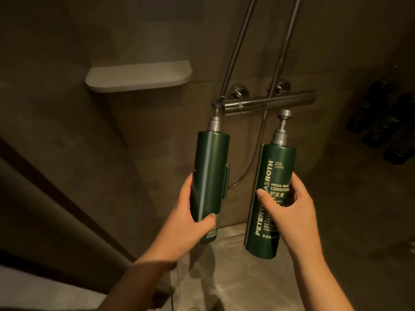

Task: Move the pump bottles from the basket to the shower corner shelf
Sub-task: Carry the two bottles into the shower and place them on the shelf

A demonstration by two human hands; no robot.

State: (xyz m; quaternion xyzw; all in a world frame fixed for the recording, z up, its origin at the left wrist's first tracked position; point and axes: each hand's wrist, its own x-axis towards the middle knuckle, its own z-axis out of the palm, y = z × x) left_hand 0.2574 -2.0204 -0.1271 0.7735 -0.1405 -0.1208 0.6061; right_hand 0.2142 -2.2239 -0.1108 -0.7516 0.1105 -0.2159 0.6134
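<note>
Left hand [190, 212] and right hand [285, 212] each clasp a green pump bottle, the left bottle [210, 176] and the right bottle [272, 198], below the bare corner shelf [139, 76]; placing remains, basket unseen.

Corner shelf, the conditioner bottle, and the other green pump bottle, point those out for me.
Corner shelf [139, 76]: head view, on its bare top surface.
Conditioner bottle [275, 176]: head view, on the labelled body above the right hand's thumb.
Other green pump bottle [210, 167]: head view, on the plain body above the left hand.
</note>
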